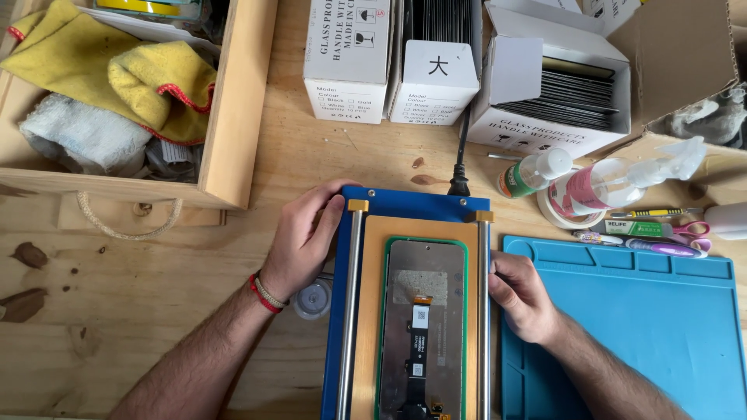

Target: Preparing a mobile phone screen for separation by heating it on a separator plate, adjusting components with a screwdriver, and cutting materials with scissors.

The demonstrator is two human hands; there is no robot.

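We are working at a blue machine [405, 204] with a flat tan plate, sitting in the lower centre of the frame on the wooden bench [156, 311]. A phone screen panel [422, 327] with a green rim is already lying on that plate, back side up, its flex ribbon showing; that much looks done, as far as we can judge. Nothing is lifting from the panel yet, and we are holding no tool, so whatever work on it follows seems to be ahead of us.

The panel's long axis is running up and down the frame, parallel to the two metal rails [350, 311] on either side. Its ribbon end is pointing toward the bottom edge, its plain end toward the power cable [461, 155] at the top.

Our left hand [303, 241] is resting open and flat over the machine's upper left corner, fingers curling on the blue edge, gripping nothing else. Our right hand [521, 295] is pressing against the right rail with loosely bent fingers, partly over the blue mat [638, 327]; we cannot tell whether it is pinching the rail or only touching it.

Boxes [350, 62] and spray bottles [615, 183] are standing along the top.
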